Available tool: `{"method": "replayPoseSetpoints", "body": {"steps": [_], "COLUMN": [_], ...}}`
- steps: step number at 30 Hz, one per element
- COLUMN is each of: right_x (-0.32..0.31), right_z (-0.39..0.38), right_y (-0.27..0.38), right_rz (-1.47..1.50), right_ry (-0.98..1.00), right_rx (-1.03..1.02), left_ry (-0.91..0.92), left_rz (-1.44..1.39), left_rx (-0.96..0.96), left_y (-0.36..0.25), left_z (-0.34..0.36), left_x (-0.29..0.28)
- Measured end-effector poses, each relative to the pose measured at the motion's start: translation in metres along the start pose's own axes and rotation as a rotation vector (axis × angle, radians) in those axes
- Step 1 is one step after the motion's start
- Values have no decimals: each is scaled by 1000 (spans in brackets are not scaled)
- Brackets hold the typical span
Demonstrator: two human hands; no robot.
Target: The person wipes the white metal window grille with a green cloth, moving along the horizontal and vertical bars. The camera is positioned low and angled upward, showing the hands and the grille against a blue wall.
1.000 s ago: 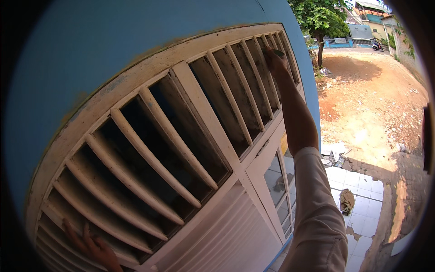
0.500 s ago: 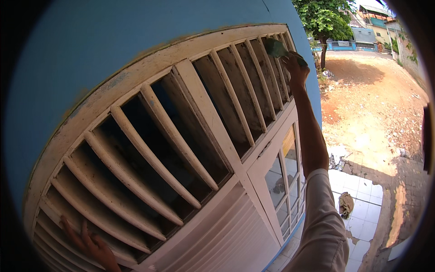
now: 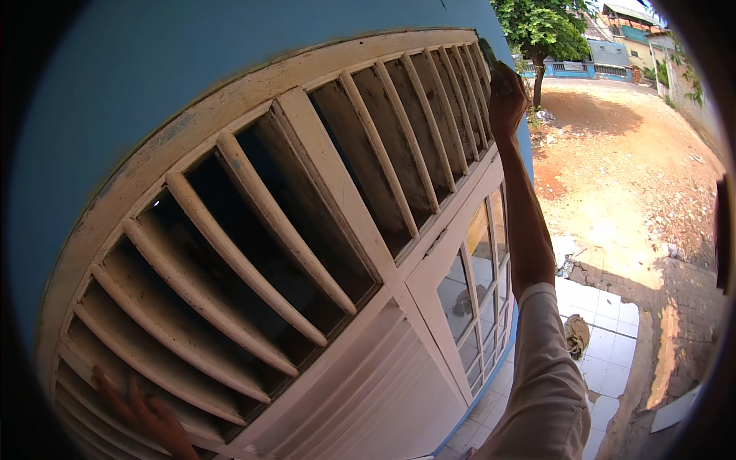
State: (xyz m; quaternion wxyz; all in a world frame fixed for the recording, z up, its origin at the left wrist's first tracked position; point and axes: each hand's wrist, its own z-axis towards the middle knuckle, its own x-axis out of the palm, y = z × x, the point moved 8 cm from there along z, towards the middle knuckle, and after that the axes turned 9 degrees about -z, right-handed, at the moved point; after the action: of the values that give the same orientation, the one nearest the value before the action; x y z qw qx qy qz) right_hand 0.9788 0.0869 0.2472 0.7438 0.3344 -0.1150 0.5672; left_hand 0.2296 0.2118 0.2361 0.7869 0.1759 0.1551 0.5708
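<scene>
Up at the far corner, the right hand (image 3: 509,100) is gripping a dark green piece (image 3: 488,55), the fingers curling around it and the knuckles largely hiding it. That piece is sitting right by the upper end of the pale wooden frame (image 3: 176,138), close to the edge of the blue wall (image 3: 268,31); whether it is pressing on the wood, I cannot tell.

Down at the lower left, the left hand (image 3: 149,418) is lying against the frame's bars, its fingers loosely spread and clutching nothing that shows.

And between the two hands, plenty is standing in the way! Slanting slats (image 3: 249,218) are crossing the dark openings, grime is streaking them, and a broad post (image 3: 330,176) is splitting the row in two. Below, a ribbed panel (image 3: 345,395) is filling one side, while a white door (image 3: 431,287) with glass panes is occupying the other. The forearm and the grey-beige sleeve (image 3: 548,376) are cutting across the view, covering part of those panes and floor.

Out to the right, a crumpled brown cloth (image 3: 576,337) is lying on white tiles (image 3: 609,349), broken bits are littering the tile edge, and a leafy tree (image 3: 548,31) is shading the sunlit dirt yard (image 3: 594,153).
</scene>
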Motion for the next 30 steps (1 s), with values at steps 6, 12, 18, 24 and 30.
{"method": "replayPoseSetpoints", "body": {"steps": [6,12,18,24,30], "right_x": [16,40,-29,-28,-4], "right_z": [-46,-76,-23,-63,-129], "right_y": [-71,-73,-2,-45,-68], "right_rz": [234,-64,-198,479,498], "right_ry": [664,906,401,666,1010], "right_rx": [293,150,-142,596,764], "left_ry": [-14,-38,-27,-18,-45], "left_rz": [6,-9,30,-16,-58], "left_rx": [8,37,52,32,71], "left_y": [-9,-8,-6,-3,-13], "left_z": [6,6,3,3,11], "left_x": [-3,1,-3,-2,-7]}}
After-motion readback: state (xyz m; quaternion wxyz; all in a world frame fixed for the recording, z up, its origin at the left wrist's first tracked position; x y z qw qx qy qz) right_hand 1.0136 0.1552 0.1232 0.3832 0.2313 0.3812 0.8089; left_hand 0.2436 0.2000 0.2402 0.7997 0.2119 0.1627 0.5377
